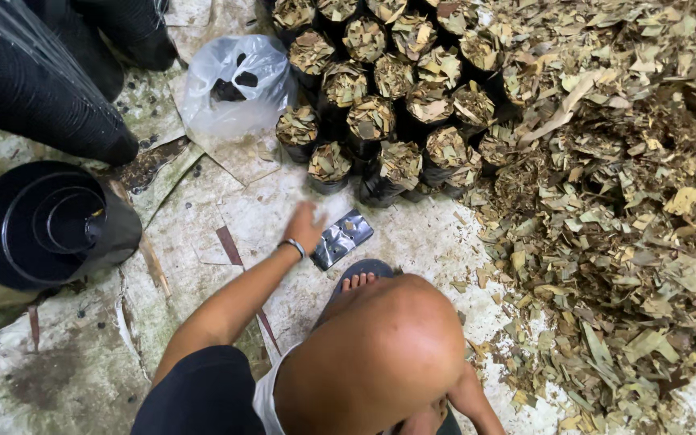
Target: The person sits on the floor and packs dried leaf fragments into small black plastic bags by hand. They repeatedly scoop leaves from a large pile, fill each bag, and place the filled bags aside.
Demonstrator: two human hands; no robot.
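My left hand [305,225], with a band on the wrist, reaches forward low over the floor, fingers spread. It is right beside a shiny silver foil packet [342,238] lying flat; I cannot tell whether it touches it. Just beyond stand several black grow bags [372,121] packed with dry leaves, set in tight rows. My right hand [467,396] is low at the bottom edge, mostly hidden behind my bent knee [380,354], near the rim of the leaf pile. My foot in a dark sandal [362,278] rests next to the packet.
A big heap of dry shredded leaves [622,209] fills the right side. A clear plastic bag [235,84] with dark bits lies at the back. Stacks of empty black pots [46,221] lie on the left on a stained floor [195,234].
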